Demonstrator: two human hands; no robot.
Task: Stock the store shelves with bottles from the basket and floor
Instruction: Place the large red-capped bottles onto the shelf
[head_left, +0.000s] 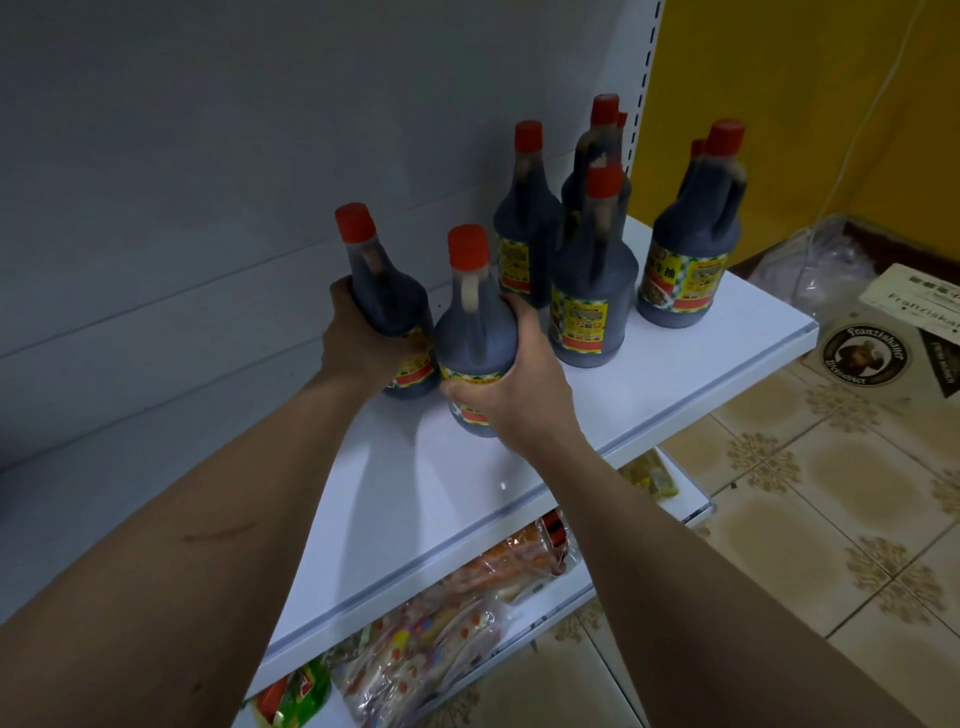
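Note:
Two dark sauce bottles with red caps and yellow labels stand on the white shelf, tilted a little to the left. My left hand grips the body of the left bottle. Around the lower body of the right bottle curls my right hand. Several more of the same bottles stand upright further back and to the right, the nearest one just beyond my right hand and another near the shelf's right end.
A grey back panel rises behind the shelf. The lower shelf holds packaged snacks. On the tiled floor at right lie a printed cardboard box and a clear plastic bag, by a yellow wall.

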